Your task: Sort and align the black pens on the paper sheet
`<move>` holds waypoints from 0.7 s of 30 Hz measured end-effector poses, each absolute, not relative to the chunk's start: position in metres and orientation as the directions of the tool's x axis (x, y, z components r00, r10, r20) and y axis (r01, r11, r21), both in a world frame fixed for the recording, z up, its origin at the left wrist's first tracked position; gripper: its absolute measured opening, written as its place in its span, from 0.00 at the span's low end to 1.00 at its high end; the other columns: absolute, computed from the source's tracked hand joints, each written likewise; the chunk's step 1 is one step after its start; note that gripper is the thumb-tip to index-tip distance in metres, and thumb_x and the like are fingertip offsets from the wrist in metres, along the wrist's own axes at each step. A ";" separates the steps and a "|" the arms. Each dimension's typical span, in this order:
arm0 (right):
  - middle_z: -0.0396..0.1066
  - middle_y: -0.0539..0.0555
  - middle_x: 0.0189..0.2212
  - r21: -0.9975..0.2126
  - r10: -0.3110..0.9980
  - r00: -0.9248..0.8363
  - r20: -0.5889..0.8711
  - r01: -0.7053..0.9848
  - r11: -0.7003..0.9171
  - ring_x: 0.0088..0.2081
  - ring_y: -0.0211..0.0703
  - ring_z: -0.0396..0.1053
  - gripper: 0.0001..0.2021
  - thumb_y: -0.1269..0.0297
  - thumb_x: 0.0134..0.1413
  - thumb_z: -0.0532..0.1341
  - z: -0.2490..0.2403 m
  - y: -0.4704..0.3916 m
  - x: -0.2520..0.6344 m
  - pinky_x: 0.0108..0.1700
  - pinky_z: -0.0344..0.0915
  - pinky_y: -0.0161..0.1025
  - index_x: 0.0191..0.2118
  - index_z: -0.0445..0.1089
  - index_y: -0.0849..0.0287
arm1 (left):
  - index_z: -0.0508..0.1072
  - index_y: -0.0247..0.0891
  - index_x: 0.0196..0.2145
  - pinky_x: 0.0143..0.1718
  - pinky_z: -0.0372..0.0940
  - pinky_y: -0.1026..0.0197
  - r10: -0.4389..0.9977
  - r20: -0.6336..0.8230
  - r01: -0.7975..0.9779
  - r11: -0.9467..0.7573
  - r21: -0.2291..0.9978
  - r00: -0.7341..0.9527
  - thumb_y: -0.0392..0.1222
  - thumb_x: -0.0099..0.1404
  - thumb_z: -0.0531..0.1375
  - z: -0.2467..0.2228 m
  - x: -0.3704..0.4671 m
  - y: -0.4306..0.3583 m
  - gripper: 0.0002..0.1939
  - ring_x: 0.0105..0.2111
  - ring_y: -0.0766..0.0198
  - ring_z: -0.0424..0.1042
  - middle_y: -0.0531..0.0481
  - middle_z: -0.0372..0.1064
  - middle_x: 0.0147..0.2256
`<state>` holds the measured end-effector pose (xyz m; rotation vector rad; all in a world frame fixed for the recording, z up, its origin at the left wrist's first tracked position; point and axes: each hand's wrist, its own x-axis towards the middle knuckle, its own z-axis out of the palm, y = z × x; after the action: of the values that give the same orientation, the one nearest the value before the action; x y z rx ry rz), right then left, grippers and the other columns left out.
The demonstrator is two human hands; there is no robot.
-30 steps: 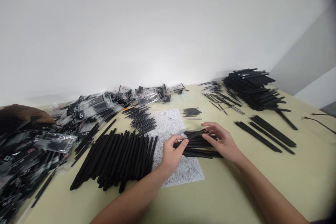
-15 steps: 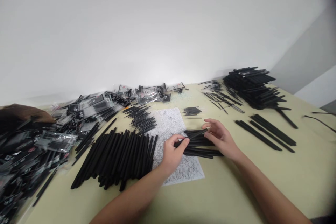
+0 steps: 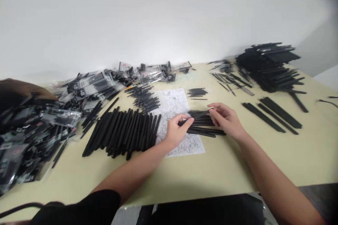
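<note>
My left hand (image 3: 176, 133) is closed around one end of a slim black pen-like stick (image 3: 201, 115), thumb on top. The stick slants up to the right. At its far end my right hand (image 3: 227, 119) pinches the tip between thumb and fingers. Below both hands lies a loose group of black sticks (image 3: 202, 132), partly hidden by them. Under these is a white sheet with a dense dark pattern (image 3: 173, 98). To the left of my left hand, a wide row of thicker black sticks (image 3: 123, 132) lies side by side.
Clear packets with black contents (image 3: 97, 82) pile up at the left, beside a brown-black item (image 3: 23, 95). Thin black pieces (image 3: 144, 96) and a smaller bunch (image 3: 197, 92) lie behind the sheet. A tall stack of black sticks (image 3: 269, 66) and several separate sticks (image 3: 281, 112) are at the right.
The camera view has tilted down, so the table sits higher and its front edge shows. My right fingers have closed on the stick's far end; my left hand keeps its hold.
</note>
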<state>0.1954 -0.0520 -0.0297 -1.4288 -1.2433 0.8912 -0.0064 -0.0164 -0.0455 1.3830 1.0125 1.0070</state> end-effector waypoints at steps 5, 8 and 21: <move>0.68 0.49 0.30 -0.972 0.985 0.170 0.029 0.233 -0.011 0.22 0.34 0.65 0.20 0.52 0.50 0.66 -0.023 -0.058 0.195 0.19 0.63 0.33 0.46 0.67 0.54 | 0.75 0.37 0.28 0.28 0.55 0.64 0.959 0.038 -0.004 -0.038 0.999 0.281 0.46 0.59 0.64 -0.044 -0.005 -0.018 0.10 0.23 0.69 0.58 0.56 0.62 0.21; 0.68 0.49 0.29 -0.961 0.982 0.186 -0.031 0.264 -0.080 0.18 0.32 0.63 0.22 0.49 0.52 0.64 -0.023 -0.058 0.194 0.16 0.60 0.32 0.49 0.66 0.54 | 0.75 0.37 0.28 0.28 0.56 0.64 0.954 0.041 -0.012 -0.039 0.999 0.298 0.47 0.59 0.64 -0.045 -0.005 -0.018 0.10 0.24 0.69 0.60 0.55 0.65 0.22; 0.67 0.47 0.18 -0.989 0.973 0.229 0.002 0.143 -0.031 0.19 0.34 0.64 0.21 0.48 0.41 0.71 -0.010 -0.057 0.193 0.19 0.65 0.32 0.35 0.69 0.58 | 0.73 0.36 0.28 0.28 0.59 0.65 0.954 0.005 -0.054 0.011 0.998 0.301 0.50 0.60 0.63 -0.046 -0.006 -0.015 0.13 0.24 0.69 0.64 0.55 0.66 0.23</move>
<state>0.1929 -0.0568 -0.0099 -1.4260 -1.1317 0.9740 -0.0061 -0.0148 -0.0455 1.2961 0.9446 1.0053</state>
